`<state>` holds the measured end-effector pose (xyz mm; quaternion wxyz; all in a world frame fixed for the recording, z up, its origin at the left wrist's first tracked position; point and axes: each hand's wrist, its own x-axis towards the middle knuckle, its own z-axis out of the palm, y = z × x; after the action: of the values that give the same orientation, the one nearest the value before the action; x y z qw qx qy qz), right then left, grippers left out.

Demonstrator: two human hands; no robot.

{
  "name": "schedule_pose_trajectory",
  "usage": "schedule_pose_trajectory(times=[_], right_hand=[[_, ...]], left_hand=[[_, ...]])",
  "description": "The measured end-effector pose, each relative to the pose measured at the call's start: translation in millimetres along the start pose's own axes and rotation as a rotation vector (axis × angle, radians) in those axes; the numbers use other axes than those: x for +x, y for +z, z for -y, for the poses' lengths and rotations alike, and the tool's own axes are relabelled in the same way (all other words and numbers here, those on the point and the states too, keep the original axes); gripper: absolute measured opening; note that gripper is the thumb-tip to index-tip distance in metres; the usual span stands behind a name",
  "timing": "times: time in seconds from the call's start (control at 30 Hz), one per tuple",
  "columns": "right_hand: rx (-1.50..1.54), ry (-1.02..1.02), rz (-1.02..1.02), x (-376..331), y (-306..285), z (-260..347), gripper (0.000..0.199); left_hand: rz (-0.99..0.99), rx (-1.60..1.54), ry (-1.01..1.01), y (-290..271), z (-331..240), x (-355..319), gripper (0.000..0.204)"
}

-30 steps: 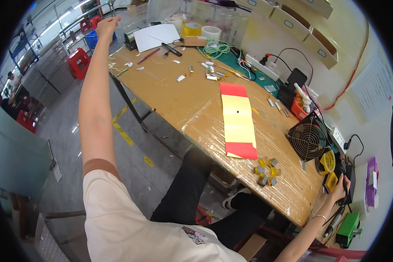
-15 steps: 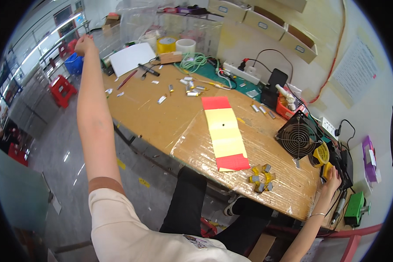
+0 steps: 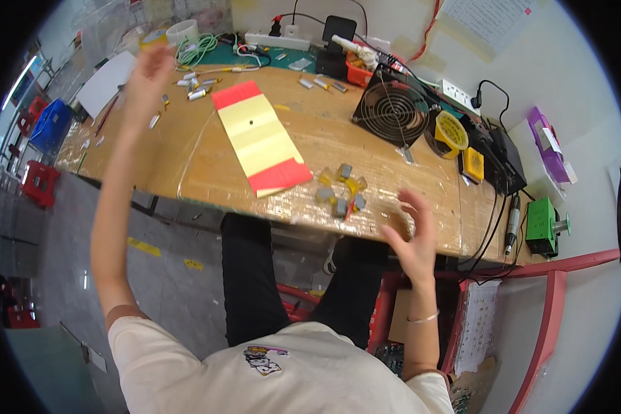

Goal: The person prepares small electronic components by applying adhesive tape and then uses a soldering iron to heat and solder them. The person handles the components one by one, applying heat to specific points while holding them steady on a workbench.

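Note:
My right hand (image 3: 415,238) is by the front edge of the table, fingers spread and curved, holding nothing. Just left of it lies a ring-like cluster of small grey blocks with amber tape (image 3: 339,207). My left hand (image 3: 150,72) is raised over the far left of the table. Motion smears its fingers, so I cannot tell what they do. Between the hands lies a long yellow strip with red ends (image 3: 259,134) and a small dark spot in its middle. Several small silver cells with amber ends (image 3: 196,94) are scattered near my left hand.
A black fan (image 3: 393,110) stands at the right, beside a round yellow tub (image 3: 451,132) and a yellow sponge (image 3: 471,165). Farther right are a green box-shaped device (image 3: 542,228) and cables. A power strip (image 3: 276,40) and green cord (image 3: 196,50) lie at the back.
My right hand has left the area by the yellow sponge and come left, beside the taped cluster. My left arm has swung in from far left over the table. The view has turned rightward.

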<state>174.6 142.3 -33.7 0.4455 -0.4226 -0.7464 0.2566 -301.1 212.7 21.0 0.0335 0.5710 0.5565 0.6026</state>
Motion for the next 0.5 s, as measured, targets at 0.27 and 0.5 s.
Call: schedule_pose_trajectory(times=[0.27,0.5], right_hand=[[0.032,-0.106,-0.044,-4,14,-10,0.058],[0.321,-0.037,-0.110,-10,15,-24,0.052]], left_hand=[[0.432,0.144,0.287,141,-155,-187,0.030],[0.174,0.137,0.435,159,-169,-216,0.014]])
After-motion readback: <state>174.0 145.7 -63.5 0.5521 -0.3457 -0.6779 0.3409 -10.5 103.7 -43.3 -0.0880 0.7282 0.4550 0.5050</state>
